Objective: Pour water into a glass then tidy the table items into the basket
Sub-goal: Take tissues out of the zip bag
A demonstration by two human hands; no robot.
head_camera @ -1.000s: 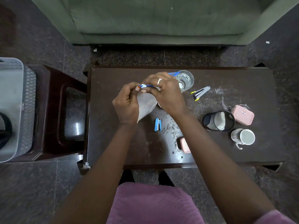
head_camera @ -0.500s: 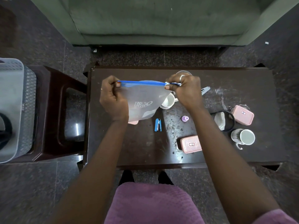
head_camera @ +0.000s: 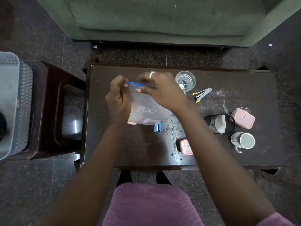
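1. The left hand [head_camera: 118,100] pinches the blue zip edge of a frosted plastic zip bag [head_camera: 147,110] above the dark wooden table [head_camera: 244,79].
2. The right hand [head_camera: 160,91] pinches the same edge close beside it, wrist bent.
3. The clear glass of water [head_camera: 185,81] stands just right.

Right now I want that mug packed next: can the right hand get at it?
Probably yes, once it lets go: the right hand is pinching the zip bag, but the mug lies uncovered on its side, nothing above it.

I am in a home living room: a green sofa [head_camera: 154,18] faces my low dark wooden coffee table [head_camera: 244,88], with a wooden stool [head_camera: 48,111] on the speckled stone floor [head_camera: 40,185].
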